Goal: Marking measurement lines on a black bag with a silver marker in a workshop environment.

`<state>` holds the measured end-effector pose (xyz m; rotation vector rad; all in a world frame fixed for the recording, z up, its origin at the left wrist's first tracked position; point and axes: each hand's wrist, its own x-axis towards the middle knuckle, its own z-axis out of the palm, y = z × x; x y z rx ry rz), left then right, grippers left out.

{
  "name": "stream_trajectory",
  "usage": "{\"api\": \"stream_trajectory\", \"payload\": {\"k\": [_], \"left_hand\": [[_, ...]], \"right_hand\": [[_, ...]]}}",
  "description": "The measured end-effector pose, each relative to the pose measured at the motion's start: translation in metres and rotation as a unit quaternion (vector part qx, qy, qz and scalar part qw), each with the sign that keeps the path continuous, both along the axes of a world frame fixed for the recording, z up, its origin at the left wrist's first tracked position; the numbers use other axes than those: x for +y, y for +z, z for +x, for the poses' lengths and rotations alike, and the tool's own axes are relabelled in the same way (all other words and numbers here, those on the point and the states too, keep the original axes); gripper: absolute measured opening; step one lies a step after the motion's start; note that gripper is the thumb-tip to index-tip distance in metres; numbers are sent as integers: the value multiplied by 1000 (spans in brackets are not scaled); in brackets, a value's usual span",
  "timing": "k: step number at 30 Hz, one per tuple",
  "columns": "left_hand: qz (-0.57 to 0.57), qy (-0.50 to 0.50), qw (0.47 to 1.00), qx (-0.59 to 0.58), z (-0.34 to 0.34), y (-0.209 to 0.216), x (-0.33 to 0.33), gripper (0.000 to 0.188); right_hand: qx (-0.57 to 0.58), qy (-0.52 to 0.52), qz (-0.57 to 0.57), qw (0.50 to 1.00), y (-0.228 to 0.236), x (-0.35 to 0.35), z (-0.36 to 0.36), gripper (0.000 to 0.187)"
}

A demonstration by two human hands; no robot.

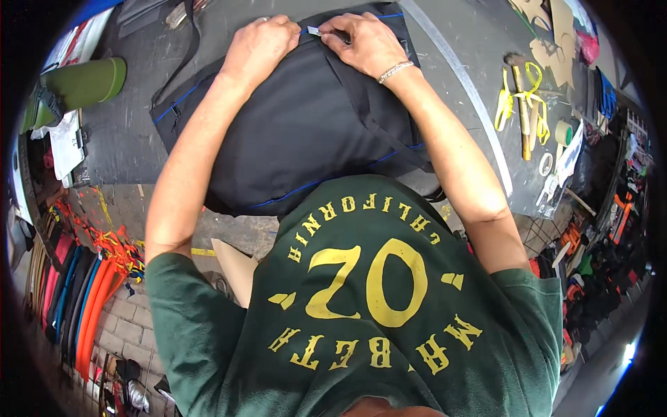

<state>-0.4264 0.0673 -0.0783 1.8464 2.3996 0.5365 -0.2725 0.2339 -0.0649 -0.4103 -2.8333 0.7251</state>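
Note:
A black fabric bag [292, 139] with blue piping lies on the grey table, its near side reaching over the edge toward my body. My left hand [260, 50] rests on its far edge with curled fingers, closed on the blue-trimmed fabric. My right hand [366, 43] is beside it, thumb and fingers pinched at a small whitish tab [314, 30] on the same edge. Whether the tab is a label or a zip pull, I cannot make out. A black strap [351, 87] runs across the bag below my right hand.
A green rolled sheet [87, 82] and a clipboard [67, 154] are at the left. On the right lie a hammer [520, 104], a yellow tape measure [533, 78], a tape roll [563, 133] and cardboard templates [556, 48]. Coloured fabric rolls [94, 313] stand below left.

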Motion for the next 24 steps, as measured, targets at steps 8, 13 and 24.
{"api": "stream_trajectory", "payload": {"k": [8,13,24], "left_hand": [[-21,-28,999,7,-13,7,14,22],[9,-42,999,21,-11,6,10,18],[-85,5,990,109,5,1,25,16]], "right_hand": [[-22,26,-84,996,16,7,8,20],[2,77,-60,995,18,6,4,21],[-13,55,-44,997,18,4,8,18]]}}
